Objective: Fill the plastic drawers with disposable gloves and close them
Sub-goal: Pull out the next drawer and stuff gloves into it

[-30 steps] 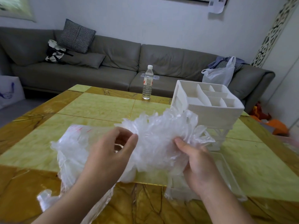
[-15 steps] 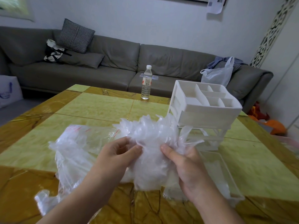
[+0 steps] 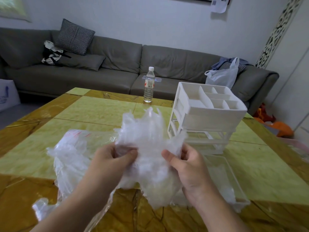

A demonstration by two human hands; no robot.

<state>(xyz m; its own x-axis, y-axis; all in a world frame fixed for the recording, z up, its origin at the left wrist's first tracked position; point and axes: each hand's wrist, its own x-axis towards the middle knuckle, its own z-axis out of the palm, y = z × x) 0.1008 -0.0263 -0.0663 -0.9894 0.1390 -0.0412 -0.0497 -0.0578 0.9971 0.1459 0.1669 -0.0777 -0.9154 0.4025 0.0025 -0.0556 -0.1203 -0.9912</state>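
Midway through filling: both hands' fingers [image 3: 128,152] pinching a wad of disposable gloves [image 3: 147,148] above the table [image 3: 93,113], next lowering it into the clear drawer [image 3: 234,185] by the white organizer [image 3: 210,113].

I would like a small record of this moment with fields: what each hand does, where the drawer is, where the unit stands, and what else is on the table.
left hand: grips the gloves
right hand: grips the same gloves
drawer: clear, pulled out, on the table by the right hand
unit: white, upright, behind the drawer
bag: clear, lying left of the hands
bottle: upright at the far edge
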